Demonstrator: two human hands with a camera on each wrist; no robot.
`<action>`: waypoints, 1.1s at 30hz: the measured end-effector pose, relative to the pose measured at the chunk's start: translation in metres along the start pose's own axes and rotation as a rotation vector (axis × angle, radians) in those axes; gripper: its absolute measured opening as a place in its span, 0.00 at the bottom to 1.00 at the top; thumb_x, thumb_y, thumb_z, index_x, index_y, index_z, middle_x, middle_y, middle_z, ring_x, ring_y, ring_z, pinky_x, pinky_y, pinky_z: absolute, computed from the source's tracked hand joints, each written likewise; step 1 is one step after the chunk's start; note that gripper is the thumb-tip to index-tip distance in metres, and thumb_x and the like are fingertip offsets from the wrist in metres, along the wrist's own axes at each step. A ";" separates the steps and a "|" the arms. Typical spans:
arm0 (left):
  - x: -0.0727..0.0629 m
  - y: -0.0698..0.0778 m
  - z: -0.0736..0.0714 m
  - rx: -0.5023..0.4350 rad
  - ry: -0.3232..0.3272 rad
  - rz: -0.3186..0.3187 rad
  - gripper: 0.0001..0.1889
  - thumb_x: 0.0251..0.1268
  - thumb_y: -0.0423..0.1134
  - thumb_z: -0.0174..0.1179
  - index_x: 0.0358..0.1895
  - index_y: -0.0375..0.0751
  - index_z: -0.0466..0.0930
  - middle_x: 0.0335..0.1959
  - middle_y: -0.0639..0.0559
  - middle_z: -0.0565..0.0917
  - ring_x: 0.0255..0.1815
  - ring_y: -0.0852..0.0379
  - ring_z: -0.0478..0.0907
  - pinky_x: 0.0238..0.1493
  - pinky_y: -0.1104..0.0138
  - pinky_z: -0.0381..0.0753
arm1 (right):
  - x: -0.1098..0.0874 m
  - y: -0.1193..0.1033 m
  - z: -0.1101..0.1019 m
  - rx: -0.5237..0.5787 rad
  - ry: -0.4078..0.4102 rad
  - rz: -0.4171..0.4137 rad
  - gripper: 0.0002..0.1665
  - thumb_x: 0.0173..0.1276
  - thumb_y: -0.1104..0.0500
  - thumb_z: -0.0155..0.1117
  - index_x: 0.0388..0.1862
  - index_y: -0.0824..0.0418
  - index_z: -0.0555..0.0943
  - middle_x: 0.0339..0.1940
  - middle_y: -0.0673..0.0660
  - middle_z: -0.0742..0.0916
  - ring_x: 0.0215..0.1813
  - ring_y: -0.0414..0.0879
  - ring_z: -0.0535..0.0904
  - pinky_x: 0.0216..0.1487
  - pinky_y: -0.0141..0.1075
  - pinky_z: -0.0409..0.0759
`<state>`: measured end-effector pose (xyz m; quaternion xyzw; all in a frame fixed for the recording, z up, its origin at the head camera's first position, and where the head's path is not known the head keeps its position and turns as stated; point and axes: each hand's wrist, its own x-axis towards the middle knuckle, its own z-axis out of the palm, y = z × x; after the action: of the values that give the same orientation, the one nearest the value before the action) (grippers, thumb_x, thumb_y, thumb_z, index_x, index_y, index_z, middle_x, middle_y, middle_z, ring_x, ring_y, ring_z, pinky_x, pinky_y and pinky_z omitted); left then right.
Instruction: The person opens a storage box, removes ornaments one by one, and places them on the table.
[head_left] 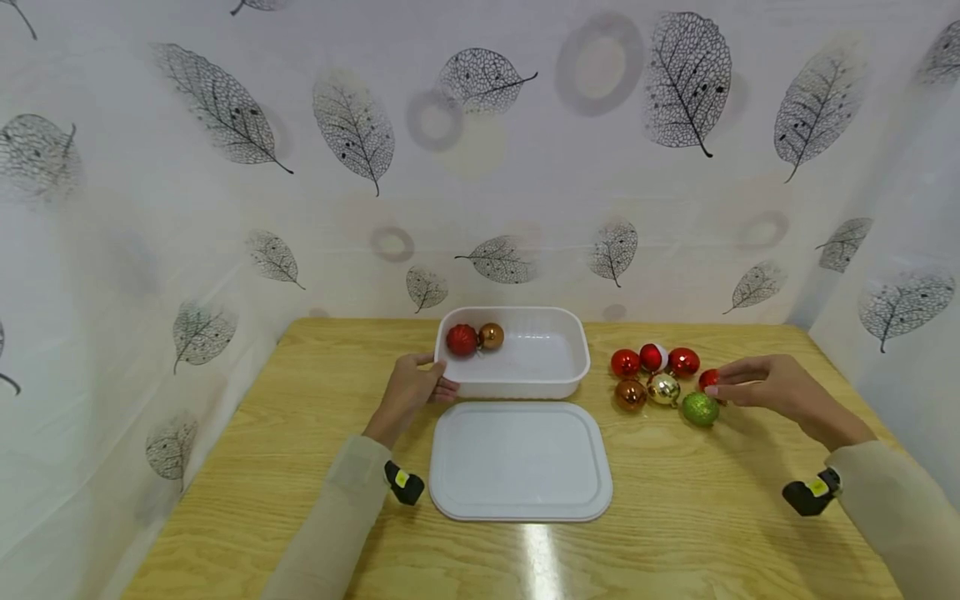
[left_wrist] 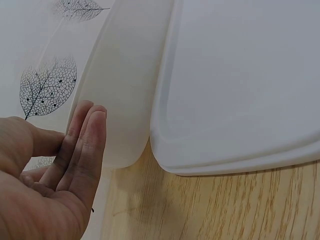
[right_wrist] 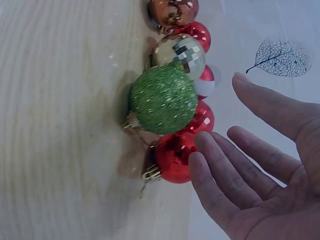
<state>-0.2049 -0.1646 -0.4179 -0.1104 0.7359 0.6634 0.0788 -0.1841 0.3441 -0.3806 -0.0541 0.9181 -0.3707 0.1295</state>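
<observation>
At the front left corner of a white plastic box (head_left: 543, 389), my left hand (head_left: 408, 385) holds the wall, thumb by the rim and fingers along the outside. In the left wrist view the fingertips (left_wrist: 97, 120) lie against the box's front wall. Inside the box are a red Christmas bauble (head_left: 462, 340) and a copper bauble (head_left: 491, 336). On the right, my right hand (head_left: 780, 392) reaches over a shiny red bauble (right_wrist: 175, 157), its fingertips right at the ball and the thumb spread away. A glittery green bauble (head_left: 701, 408) lies just in front of that one.
Several more red, copper and gold baubles, among them a gold one (head_left: 663, 388), lie clustered right of the box. A white lid (head_left: 521, 462) lies flat in front of the box on the wooden table (head_left: 322, 533). A leaf-patterned curtain (head_left: 480, 192) hangs behind the table.
</observation>
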 end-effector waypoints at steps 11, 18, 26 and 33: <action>0.002 -0.005 -0.003 -0.016 0.000 0.002 0.24 0.80 0.33 0.51 0.72 0.24 0.64 0.28 0.38 0.87 0.25 0.54 0.87 0.33 0.63 0.91 | 0.026 -0.039 0.008 -0.021 0.003 -0.038 0.38 0.69 0.42 0.70 0.66 0.68 0.77 0.58 0.65 0.85 0.58 0.58 0.80 0.56 0.59 0.81; 0.003 -0.007 -0.004 -0.008 0.008 0.000 0.24 0.80 0.34 0.51 0.72 0.24 0.64 0.29 0.38 0.87 0.25 0.53 0.87 0.33 0.63 0.91 | 0.044 -0.072 0.026 0.015 -0.013 -0.078 0.38 0.66 0.42 0.72 0.64 0.67 0.78 0.56 0.64 0.86 0.55 0.57 0.82 0.57 0.55 0.83; 0.002 -0.004 -0.003 -0.008 0.007 0.003 0.24 0.80 0.34 0.51 0.72 0.24 0.64 0.29 0.37 0.88 0.26 0.53 0.87 0.34 0.62 0.91 | 0.068 -0.102 0.048 0.050 -0.040 -0.140 0.34 0.66 0.44 0.73 0.62 0.65 0.80 0.56 0.63 0.86 0.53 0.53 0.84 0.54 0.50 0.85; 0.003 -0.004 -0.002 -0.001 0.005 0.005 0.25 0.80 0.34 0.52 0.72 0.24 0.64 0.30 0.37 0.88 0.26 0.52 0.87 0.34 0.61 0.91 | 0.090 -0.122 0.069 0.110 -0.039 -0.189 0.32 0.64 0.50 0.76 0.60 0.69 0.81 0.54 0.63 0.86 0.52 0.53 0.84 0.57 0.48 0.86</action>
<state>-0.2070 -0.1673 -0.4227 -0.1102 0.7360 0.6637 0.0751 -0.2505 0.1932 -0.3616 -0.1404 0.8845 -0.4299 0.1146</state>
